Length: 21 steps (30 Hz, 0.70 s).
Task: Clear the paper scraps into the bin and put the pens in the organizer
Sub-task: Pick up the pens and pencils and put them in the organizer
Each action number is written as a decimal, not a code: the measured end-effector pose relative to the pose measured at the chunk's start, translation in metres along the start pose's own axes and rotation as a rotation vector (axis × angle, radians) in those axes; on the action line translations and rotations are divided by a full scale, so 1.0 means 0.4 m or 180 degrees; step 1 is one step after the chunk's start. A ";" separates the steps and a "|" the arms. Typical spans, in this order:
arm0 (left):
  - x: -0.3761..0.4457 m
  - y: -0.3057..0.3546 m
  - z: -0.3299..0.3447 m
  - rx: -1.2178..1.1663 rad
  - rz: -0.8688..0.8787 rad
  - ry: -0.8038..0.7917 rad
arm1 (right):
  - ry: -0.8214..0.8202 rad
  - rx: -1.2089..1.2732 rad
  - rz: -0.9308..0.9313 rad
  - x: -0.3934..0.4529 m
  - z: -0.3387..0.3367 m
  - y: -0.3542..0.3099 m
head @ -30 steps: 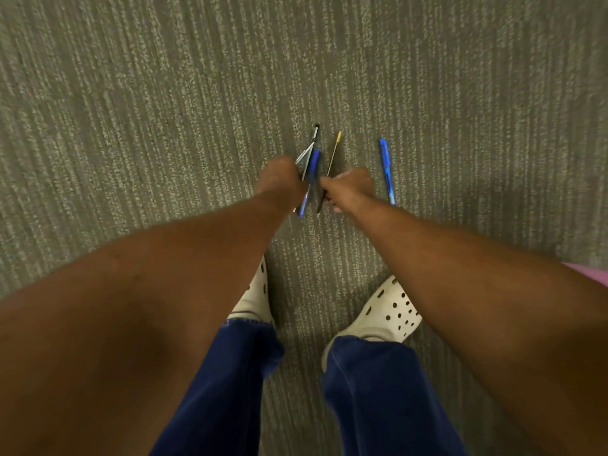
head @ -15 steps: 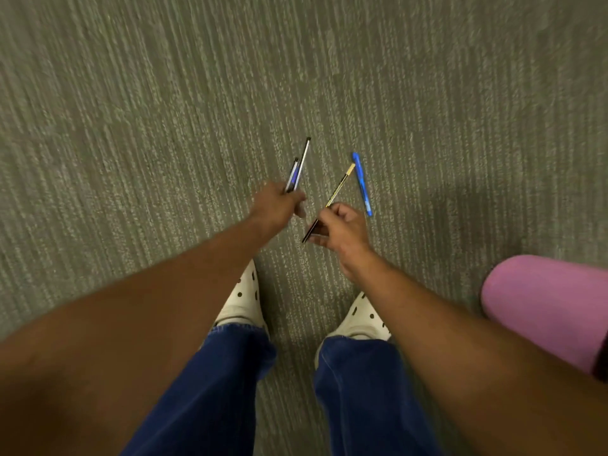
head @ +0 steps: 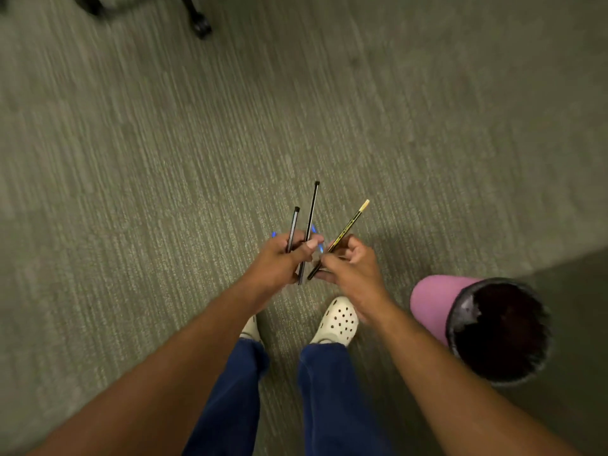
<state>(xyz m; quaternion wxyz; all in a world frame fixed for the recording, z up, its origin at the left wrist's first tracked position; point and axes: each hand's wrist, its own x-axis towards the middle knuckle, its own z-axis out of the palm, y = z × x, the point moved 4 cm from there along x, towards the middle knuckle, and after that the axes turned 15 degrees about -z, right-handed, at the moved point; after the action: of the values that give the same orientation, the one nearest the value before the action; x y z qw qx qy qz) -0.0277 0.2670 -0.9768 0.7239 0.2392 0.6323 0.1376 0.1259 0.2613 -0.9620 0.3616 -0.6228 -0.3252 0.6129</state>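
Grey-green ribbed carpet (head: 164, 159) fills everything under me; there is no desk in sight, so the floor carries it all. My left hand (head: 279, 261) is curled closed around a loose bundle: two black pens (head: 311, 212) fan up out of the fist at different angles, and bits of blue (head: 314, 229) peek out behind my fingers, probably another pen or two, though I cannot tell how many. My right hand (head: 352, 268) is closed in a pinch on the yellow-and-black striped pencil (head: 348, 227), tilted up and to the right, its lower end almost touching the bundle in my left.

The pink bin (head: 431, 301) with its dark liner stands on the carpet just right of my right foot (head: 339, 320). I see no organizer anywhere, and no paper scraps on the floor.

What worries me: the bundle is splayed, not squared up, so if I try to hand the pencil across, one of the thin pens could slide out of the fist and fall back to the carpet. The open bin sits close below my right arm; a pen dropped on that side could land in the rubbish. A chair castor (head: 201, 26) near the top edge could catch my foot as I walk off.
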 end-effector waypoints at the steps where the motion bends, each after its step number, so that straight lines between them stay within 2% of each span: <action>1: -0.045 0.055 0.028 0.0019 0.0070 -0.0010 | 0.0028 0.0001 -0.0064 -0.025 -0.023 -0.068; 7: -0.341 0.376 0.226 0.0311 0.0444 -0.0321 | 0.0375 0.0146 -0.0570 -0.198 -0.182 -0.469; 11: -0.530 0.527 0.352 0.0512 0.0638 -0.0546 | 0.0669 0.0239 -0.0987 -0.349 -0.291 -0.678; 16: -0.725 0.601 0.491 0.0926 0.0896 -0.0966 | 0.1229 0.0121 -0.1301 -0.576 -0.404 -0.817; 21: -0.920 0.588 0.641 0.1297 0.1033 -0.1513 | 0.1934 -0.0108 -0.1512 -0.871 -0.473 -0.859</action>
<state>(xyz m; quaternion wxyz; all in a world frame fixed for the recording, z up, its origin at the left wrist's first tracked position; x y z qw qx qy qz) 0.1885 0.2374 -0.5199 0.7569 0.5015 0.4143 0.0624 0.3148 0.1371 -0.4884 0.5631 -0.6892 -0.3486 0.2941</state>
